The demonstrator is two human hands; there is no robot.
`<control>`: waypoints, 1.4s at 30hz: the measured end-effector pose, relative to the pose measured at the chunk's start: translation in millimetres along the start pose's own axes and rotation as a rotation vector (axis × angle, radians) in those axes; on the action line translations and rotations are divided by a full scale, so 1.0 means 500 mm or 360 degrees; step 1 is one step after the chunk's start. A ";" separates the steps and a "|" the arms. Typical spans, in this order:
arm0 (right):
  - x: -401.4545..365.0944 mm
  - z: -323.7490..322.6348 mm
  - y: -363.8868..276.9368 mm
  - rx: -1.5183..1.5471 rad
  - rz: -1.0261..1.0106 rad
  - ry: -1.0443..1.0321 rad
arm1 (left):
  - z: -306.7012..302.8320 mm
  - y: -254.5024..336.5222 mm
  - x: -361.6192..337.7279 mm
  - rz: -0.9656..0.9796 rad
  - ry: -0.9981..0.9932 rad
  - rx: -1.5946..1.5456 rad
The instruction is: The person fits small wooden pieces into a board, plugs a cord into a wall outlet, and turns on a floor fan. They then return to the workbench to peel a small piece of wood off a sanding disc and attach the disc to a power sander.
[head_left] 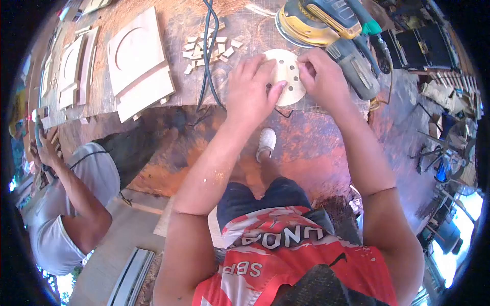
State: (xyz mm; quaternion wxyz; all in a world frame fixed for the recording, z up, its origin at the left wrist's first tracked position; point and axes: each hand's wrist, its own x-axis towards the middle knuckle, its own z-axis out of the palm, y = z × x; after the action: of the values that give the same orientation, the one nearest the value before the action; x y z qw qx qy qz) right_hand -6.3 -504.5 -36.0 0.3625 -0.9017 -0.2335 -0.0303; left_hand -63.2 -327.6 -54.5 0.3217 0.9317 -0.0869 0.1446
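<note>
A round, pale sanding disc (292, 86) with several dark holes lies at the front edge of the workbench. Across its left side rests my left hand (250, 89), fingers stretched out and the thumb apart, touching the disc's face. My right hand (324, 76) is closed at the upper right rim, thumb and index finger pinching the disc's edge; the remaining fingers are curled. Just beyond my right hand, a yellow and black orbital sander (311, 23) lies on the bench, with its grey body end reaching toward the front edge.
Small wooden pieces (212, 51) are heaped left of my hands, with a dark cable (206, 56) running over them. Flat wooden panels (138, 56) lie farther left. A co-worker in a grey shirt (87, 188) is at the left. Cluttered tools and materials stand at right.
</note>
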 end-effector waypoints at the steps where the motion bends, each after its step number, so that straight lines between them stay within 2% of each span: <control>1: 0.012 0.005 0.008 -0.0001 -0.0013 -0.0018 | 0.008 0.001 0.001 -0.0047 -0.0024 0.0148; 3: 0.027 0.013 0.019 -0.0263 -0.0127 -0.0134 | 0.017 -0.001 0.000 -0.0019 -0.0041 0.0220; 7: 0.036 0.019 0.022 -0.0313 -0.0207 -0.0169 | 0.016 -0.009 0.001 0.0071 -0.0114 0.0243; 9: 0.038 0.017 0.021 -0.0276 -0.0117 -0.0236 | 0.016 -0.008 0.002 0.0045 -0.0120 0.0255; 16: 0.062 0.041 0.014 -0.0399 -0.0258 -0.0258 | 0.015 -0.016 0.003 0.0005 -0.0155 0.0220; 18: 0.036 0.021 0.019 -0.0388 -0.0129 -0.0311 | 0.015 -0.017 0.000 -0.0003 -0.0149 0.0222; 25: 0.063 0.040 0.021 -0.0366 -0.0268 -0.0294 | 0.019 -0.019 0.000 0.0004 -0.0131 0.0251; 31: 0.058 0.032 0.013 -0.0392 -0.0160 -0.0368 | 0.016 -0.017 0.002 0.0016 -0.0154 0.0246; 33: 0.081 0.050 0.010 -0.0318 -0.0263 -0.0304 | 0.019 -0.019 0.002 0.0021 -0.0139 0.0237; 38: 0.042 0.026 0.026 -0.0418 -0.0115 -0.0378 | 0.011 -0.016 0.006 0.0033 -0.0160 0.0212; 42: 0.060 0.077 0.075 -0.0317 -0.0445 -0.0175 | 0.014 0.002 0.012 0.0003 -0.0319 0.0449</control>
State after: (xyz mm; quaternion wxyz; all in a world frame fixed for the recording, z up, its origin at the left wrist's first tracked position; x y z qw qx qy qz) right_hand 32.7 -490.1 -81.5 0.2504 -0.8922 -0.3719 -0.0542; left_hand -56.0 -333.3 -57.4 0.1773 0.9773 -0.0983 0.0620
